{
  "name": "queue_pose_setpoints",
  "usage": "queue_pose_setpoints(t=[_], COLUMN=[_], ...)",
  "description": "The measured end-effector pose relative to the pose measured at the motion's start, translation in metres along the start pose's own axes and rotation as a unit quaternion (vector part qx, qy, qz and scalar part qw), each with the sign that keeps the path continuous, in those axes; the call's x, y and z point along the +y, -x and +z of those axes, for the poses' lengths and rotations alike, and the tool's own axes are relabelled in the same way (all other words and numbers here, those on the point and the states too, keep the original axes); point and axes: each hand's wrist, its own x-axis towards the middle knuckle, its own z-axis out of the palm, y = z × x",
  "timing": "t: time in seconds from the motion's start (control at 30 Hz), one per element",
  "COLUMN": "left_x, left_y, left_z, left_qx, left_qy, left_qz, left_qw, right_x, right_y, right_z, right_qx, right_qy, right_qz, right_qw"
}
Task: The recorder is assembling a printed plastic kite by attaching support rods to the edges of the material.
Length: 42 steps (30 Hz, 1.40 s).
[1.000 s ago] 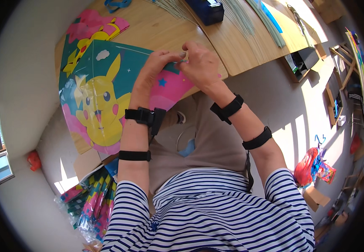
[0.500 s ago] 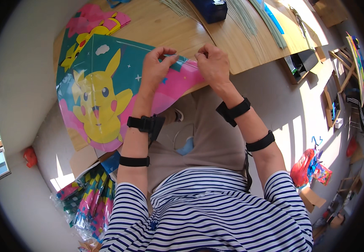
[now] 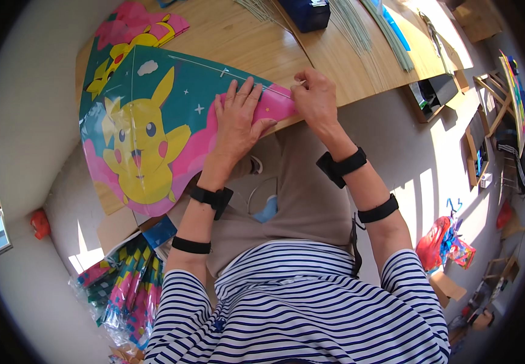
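A kite (image 3: pixel 180 130) of thin green and pink sheet, printed with a yellow cartoon creature, lies over the table's near left part and hangs past its edge. My left hand (image 3: pixel 238 115) rests flat on its right part, fingers stretched out and holding nothing. At the pointed right corner, my right hand (image 3: pixel 315 97) is closed, with thumb and fingers pinched on the kite's tip. A thin pale rod (image 3: pixel 196 65) runs along the far edge toward that hand. Its end is hidden by the fingers.
Another kite (image 3: pixel 132 42) lies folded at the table's far left. Behind are a dark blue box (image 3: pixel 304 15) and bundles of thin sticks (image 3: pixel 350 27) on the wooden table (image 3: pixel 262 51). Wrapped kites (image 3: pixel 132 285) fill a carton at lower left; a red bag (image 3: pixel 433 242) stands at right.
My left hand has gone from a pinch near the kite's far edge to lying flat on the sheet. My right hand has shifted slightly right and stays closed at the corner.
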Motion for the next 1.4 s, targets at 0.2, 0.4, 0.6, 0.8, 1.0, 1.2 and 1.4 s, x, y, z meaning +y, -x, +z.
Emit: queue_pose_setpoints(t=[0.2, 0.4, 0.6, 0.8, 1.0, 1.2, 1.4], left_x=[0.000, -0.001, 0.000, 0.001, 0.002, 0.001, 0.000], left_y=[0.001, 0.001, 0.001, 0.001, 0.000, 0.000, 0.000], left_z=[0.004, 0.004, 0.003, 0.001, -0.001, 0.000, 0.000], left_qx=[0.006, 0.006, 0.004, 0.000, -0.009, -0.006, -0.011], left_qy=[0.002, 0.011, 0.015, 0.013, 0.012, 0.011, 0.013], left_qz=[0.003, 0.000, -0.004, -0.005, -0.007, -0.006, -0.006], left_qw=[1.000, 1.000, 1.000, 1.000, 1.000, 1.000, 1.000], right_x=[0.010, 0.003, 0.002, 0.000, 0.013, 0.004, 0.000], right_y=[0.000, 0.006, 0.008, 0.011, 0.006, 0.004, -0.003], right_z=[-0.009, -0.023, -0.028, -0.030, -0.026, -0.027, -0.022], right_qx=[-0.045, -0.089, -0.086, -0.084, -0.061, -0.050, -0.060], right_qy=[-0.112, -0.198, -0.203, -0.221, -0.145, -0.114, -0.144], right_qz=[0.066, 0.114, 0.127, 0.146, 0.083, 0.078, 0.085], right_qw=[0.991, 0.970, 0.967, 0.961, 0.984, 0.989, 0.984])
